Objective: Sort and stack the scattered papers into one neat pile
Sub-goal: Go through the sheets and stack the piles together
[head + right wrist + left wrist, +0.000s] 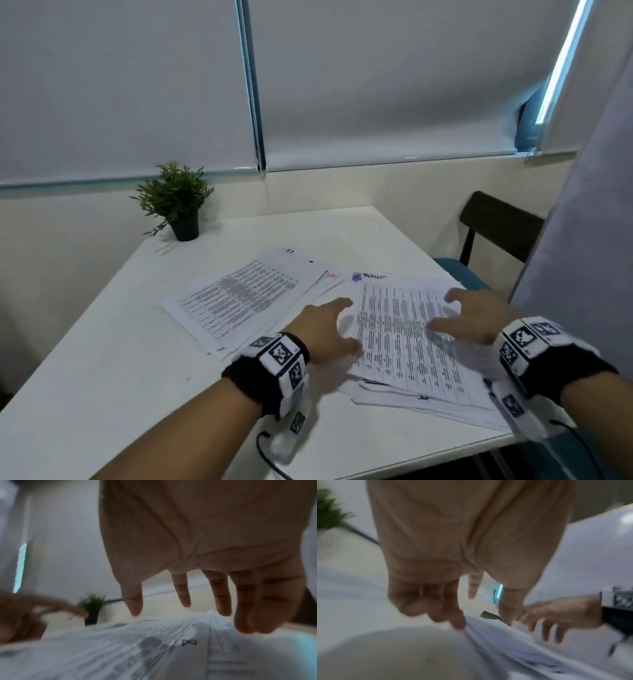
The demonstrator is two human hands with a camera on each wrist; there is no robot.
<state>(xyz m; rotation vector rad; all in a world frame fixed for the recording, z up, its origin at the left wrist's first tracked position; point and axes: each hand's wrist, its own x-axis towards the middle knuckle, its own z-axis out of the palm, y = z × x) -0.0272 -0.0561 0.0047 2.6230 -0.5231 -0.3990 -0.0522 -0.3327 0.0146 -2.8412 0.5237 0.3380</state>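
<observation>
On the white table [102, 342], two groups of printed papers lie side by side. The near stack [411, 342] sits at about 4 o'clock from the table's middle, and a second fanned stack [246, 298] lies at its 10 o'clock, partly overlapped. The left hand [325, 329] is at the near stack's left edge, fingers loosely spread and touching the paper edge. The right hand [472, 318] hovers above its right part, fingers spread, holding nothing. A potted plant [178, 202] stands at the far left corner.
</observation>
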